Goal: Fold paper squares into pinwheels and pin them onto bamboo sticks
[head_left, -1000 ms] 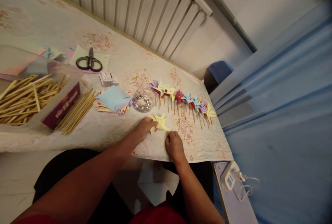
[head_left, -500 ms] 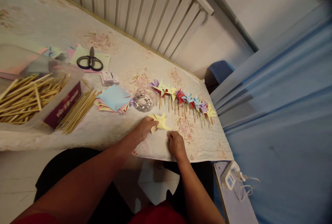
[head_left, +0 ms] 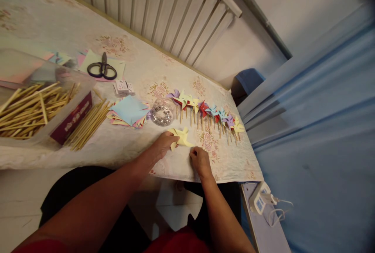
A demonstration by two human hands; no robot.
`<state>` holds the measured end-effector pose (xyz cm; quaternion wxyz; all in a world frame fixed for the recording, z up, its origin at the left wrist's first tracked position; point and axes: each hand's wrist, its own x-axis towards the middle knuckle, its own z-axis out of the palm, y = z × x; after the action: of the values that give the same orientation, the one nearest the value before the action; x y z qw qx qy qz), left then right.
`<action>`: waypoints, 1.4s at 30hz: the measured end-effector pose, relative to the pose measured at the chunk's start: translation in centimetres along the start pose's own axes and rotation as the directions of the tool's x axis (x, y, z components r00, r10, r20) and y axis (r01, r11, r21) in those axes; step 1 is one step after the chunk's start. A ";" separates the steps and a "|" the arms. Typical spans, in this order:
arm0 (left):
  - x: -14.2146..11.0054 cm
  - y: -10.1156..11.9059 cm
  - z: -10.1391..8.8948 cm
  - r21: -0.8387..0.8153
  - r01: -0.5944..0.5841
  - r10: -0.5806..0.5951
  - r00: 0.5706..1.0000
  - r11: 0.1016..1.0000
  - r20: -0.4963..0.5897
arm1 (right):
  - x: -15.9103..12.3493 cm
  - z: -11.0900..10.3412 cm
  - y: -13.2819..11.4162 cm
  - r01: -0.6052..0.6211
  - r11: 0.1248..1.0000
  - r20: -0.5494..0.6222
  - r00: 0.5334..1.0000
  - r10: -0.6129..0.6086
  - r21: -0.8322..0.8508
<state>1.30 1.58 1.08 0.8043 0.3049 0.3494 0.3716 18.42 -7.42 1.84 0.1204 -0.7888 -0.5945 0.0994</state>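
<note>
A pale yellow paper pinwheel [head_left: 183,137] is pinched in my left hand [head_left: 164,145], over the near part of the table. Just right of its lower tip, my right hand [head_left: 201,162] has thumb and forefinger pressed together. Whatever those fingertips hold, if anything, is too small to make out. Beyond the pinwheel sits a clear round dish [head_left: 162,112] of small shiny metal pieces. Finished-looking pinwheels on sticks [head_left: 203,108], in purple, yellow, red and blue, lie in a row to the right of the dish.
Left of the dish lies a stack of coloured paper squares [head_left: 130,110], with small white boxes [head_left: 123,88] behind. Black-handled scissors [head_left: 102,69] rest on more paper. A clear bin [head_left: 35,141] holds wooden sticks; loose sticks [head_left: 89,126] lie beside it. A power strip [head_left: 260,197] is at lower right.
My right hand has shifted very slightly, its fingertips a touch higher. My left hand and the yellow pinwheel stay almost where they were.
</note>
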 end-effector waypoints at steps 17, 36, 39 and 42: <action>0.2 0.0 0.1 -0.017 -0.027 0.027 0.999 0.999 0.019 | -0.5 -0.5 -2.0 -0.029 0.932 0.061 0.997 0.055 -0.360; 0.4 -0.3 0.1 -0.033 -0.069 0.069 0.997 0.997 0.022 | 0.0 -0.2 -2.0 0.030 0.888 0.124 0.992 0.031 -0.459; 0.3 -0.2 0.1 -0.050 -0.084 0.086 0.996 0.995 0.024 | -0.2 -0.1 -1.9 0.011 0.916 0.076 0.997 0.021 -0.401; 0.2 0.0 0.2 -0.058 -0.090 0.092 0.995 0.994 0.028 | -0.7 0.2 -1.5 -0.003 0.950 0.013 1.000 0.008 -0.312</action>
<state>1.56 1.65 1.11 0.8002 0.3031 0.3121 0.4129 16.83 -7.66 2.14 -0.0102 -0.7989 -0.6013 0.0104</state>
